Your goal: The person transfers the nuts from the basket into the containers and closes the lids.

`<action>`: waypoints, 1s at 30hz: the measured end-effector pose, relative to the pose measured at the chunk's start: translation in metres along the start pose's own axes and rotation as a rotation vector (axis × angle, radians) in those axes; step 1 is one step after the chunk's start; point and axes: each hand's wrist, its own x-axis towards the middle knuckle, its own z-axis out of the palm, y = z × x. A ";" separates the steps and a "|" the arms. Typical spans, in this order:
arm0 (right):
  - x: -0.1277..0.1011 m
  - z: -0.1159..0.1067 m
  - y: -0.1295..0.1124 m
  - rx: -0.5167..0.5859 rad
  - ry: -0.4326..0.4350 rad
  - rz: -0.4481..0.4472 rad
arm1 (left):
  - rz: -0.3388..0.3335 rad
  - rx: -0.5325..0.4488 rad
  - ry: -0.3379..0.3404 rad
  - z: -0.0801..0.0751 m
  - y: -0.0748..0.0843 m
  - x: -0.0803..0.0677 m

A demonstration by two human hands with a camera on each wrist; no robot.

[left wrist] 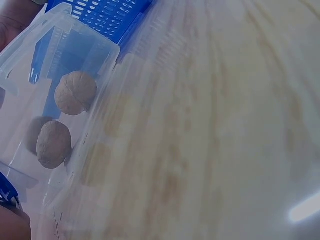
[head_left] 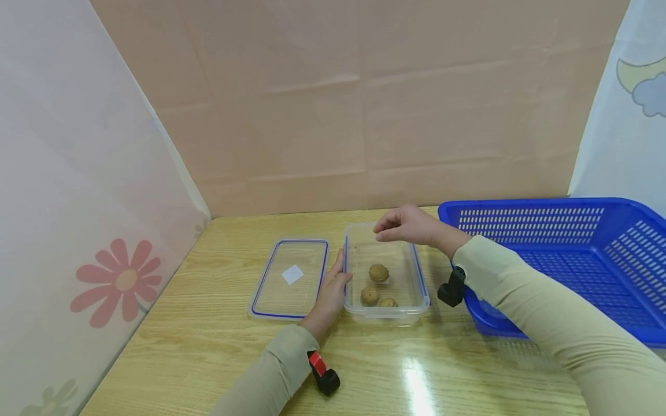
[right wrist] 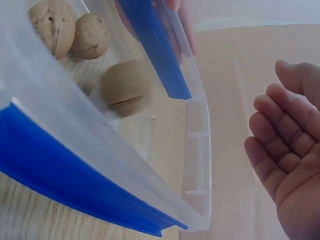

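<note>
A clear plastic food container (head_left: pixel 387 312) with blue clips stands uncovered on the table. Inside it are three walnuts: a blurred one (left wrist: pixel 76 93) in the middle, seen farther in than the two walnuts (head_left: pixel 370 296) near the front wall. My left hand (head_left: pixel 329 294) holds the container's left side, its thumb at the rim and its fingers along the outside. Over the far end of the container hovers my right hand (head_left: pixel 403 225), fingers loosely bent with nothing between them; the right wrist view shows its bare palm (right wrist: pixel 302 185).
The container's clear lid (head_left: pixel 267 277), blue-edged with a white paper square (head_left: pixel 292 274) on it, lies left of my left hand. A big blue plastic basket (head_left: pixel 531 203) stands to the right, beneath my right forearm. A papered wall (head_left: pixel 312 115) closes off the back.
</note>
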 end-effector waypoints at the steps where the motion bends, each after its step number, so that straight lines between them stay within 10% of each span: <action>1: 0.000 0.000 0.000 0.003 0.008 0.003 | 0.001 0.003 0.000 0.000 0.000 0.000; 30: -0.004 -0.015 -0.009 0.064 0.128 0.061 | -0.011 -0.003 -0.058 -0.002 0.031 -0.015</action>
